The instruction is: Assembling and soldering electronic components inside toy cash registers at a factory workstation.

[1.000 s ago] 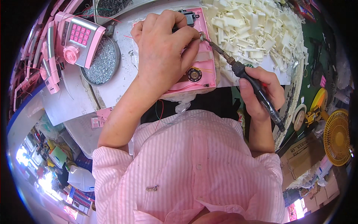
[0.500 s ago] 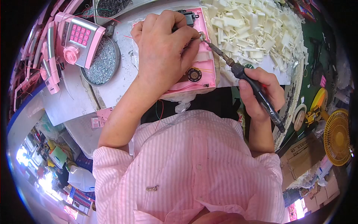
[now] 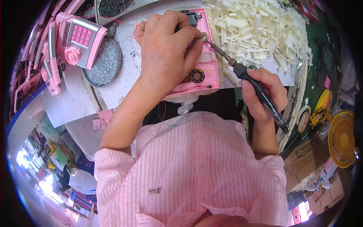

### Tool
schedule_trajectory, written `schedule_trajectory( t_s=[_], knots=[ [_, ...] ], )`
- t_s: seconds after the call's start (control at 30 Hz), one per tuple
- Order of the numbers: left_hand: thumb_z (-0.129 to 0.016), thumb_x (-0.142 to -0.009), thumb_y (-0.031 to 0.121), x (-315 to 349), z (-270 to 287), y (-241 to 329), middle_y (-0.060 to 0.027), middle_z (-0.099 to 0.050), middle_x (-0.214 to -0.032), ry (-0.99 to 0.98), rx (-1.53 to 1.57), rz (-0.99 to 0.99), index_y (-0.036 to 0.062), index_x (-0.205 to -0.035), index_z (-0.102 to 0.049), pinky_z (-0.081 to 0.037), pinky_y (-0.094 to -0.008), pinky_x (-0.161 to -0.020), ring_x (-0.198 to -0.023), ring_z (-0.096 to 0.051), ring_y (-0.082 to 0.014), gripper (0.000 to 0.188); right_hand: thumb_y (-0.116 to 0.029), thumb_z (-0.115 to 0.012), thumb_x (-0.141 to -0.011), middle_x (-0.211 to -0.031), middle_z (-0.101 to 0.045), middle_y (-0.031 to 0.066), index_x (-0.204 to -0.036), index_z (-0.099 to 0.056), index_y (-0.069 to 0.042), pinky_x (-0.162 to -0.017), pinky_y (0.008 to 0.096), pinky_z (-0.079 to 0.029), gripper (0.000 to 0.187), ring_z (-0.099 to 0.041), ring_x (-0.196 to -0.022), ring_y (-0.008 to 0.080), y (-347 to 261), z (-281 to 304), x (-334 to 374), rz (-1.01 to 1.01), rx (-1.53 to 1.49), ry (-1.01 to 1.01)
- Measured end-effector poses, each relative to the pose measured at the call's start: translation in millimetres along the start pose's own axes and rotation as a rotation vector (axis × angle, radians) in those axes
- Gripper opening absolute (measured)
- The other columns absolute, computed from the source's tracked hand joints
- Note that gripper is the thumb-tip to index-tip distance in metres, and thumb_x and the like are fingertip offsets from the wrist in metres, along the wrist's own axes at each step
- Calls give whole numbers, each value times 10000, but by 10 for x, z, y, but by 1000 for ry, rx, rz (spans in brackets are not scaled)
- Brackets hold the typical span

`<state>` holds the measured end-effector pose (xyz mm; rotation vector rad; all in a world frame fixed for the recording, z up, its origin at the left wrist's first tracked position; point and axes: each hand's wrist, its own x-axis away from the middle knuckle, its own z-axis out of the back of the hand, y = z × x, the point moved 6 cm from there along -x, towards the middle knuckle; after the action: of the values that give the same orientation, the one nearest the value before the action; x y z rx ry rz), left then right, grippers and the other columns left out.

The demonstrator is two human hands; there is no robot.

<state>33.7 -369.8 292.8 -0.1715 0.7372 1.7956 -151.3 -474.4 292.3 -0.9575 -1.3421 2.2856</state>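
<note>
A black-handled soldering iron lies in my right hand, its fingers closed round the handle. The metal tip reaches up and left to a small metal part at the right side of a pink plastic housing. My left hand rests over that housing, thumb and forefinger pinched together close to the iron's tip; what they hold is hidden. A black mechanism sits at the housing's top, and a round black speaker with thin wires sits lower down. My left hand covers the housing's left part.
White plastic parts are heaped right of the housing. On the left stand a round tray of screws and a pink and silver keypad panel, beside more pink panels. A yellow fan is at far right.
My right hand and the soldering iron's handle have shifted very slightly left. The iron's tip stays at the small metal part, and my left hand holds its place.
</note>
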Motion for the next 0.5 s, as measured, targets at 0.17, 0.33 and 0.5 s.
schedule_trajectory(
  t_s=[0.17,0.33,0.5],
  knots=[
    [-792,-713,178,-1,1,4,2,-554,-891,-3,-8,0,139,-835,-723,-323,-369,-782,-847,-528,-213,146,-15,-788,-781,-641,-547,33,-996,-675,11,-485,233,-326,244,-469,-532,101,3,20,6,-19,-8,3],
    [-794,-712,179,1,1,5,1,-554,-890,-7,-10,4,137,-835,-722,-324,-369,-779,-847,-527,-214,149,-13,-790,-772,-633,-539,31,-992,-678,5,-484,231,-325,247,-467,-527,100,11,23,8,-23,-15,-6],
    [-777,-702,187,30,-51,-34,17,-563,-928,10,18,21,168,-781,-700,-316,-449,-817,-879,-505,-235,112,-16,-792,-769,-625,-535,29,-980,-678,-2,-478,234,-330,241,-468,-518,104,-10,11,0,-4,15,6]
  ],
)
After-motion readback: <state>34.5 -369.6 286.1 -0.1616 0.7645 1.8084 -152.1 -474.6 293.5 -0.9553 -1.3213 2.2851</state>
